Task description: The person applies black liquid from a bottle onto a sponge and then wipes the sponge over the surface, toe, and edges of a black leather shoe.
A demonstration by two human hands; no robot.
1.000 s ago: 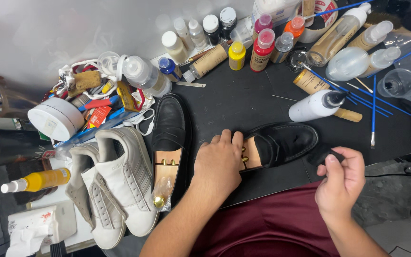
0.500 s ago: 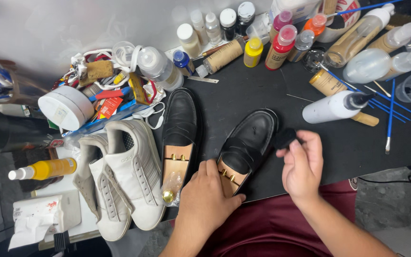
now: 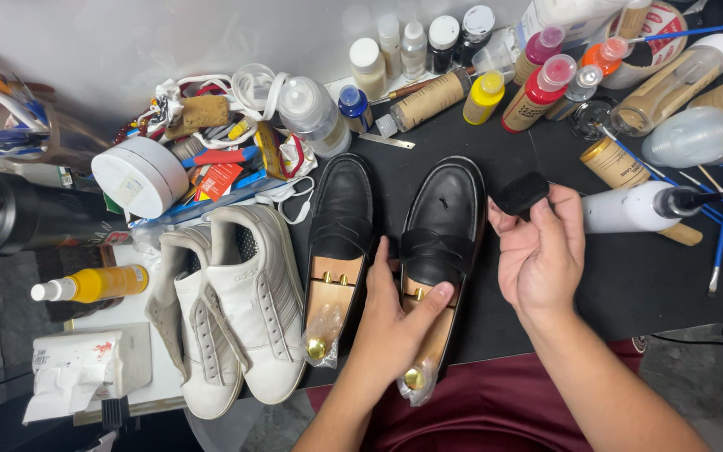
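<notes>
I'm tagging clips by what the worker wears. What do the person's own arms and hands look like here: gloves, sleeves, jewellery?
Both are bare: the left hand and right hand wear no gloves, and no rings or watch show. No sleeves reach the forearms in view. Below them a dark red garment covers the lap.

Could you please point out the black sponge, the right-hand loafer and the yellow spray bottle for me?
Black sponge (image 3: 520, 192): head view, on its top face, above the right hand's fingers.
Right-hand loafer (image 3: 446, 201): head view, on the toe.
Yellow spray bottle (image 3: 110, 282): head view, on the yellow body.
</notes>
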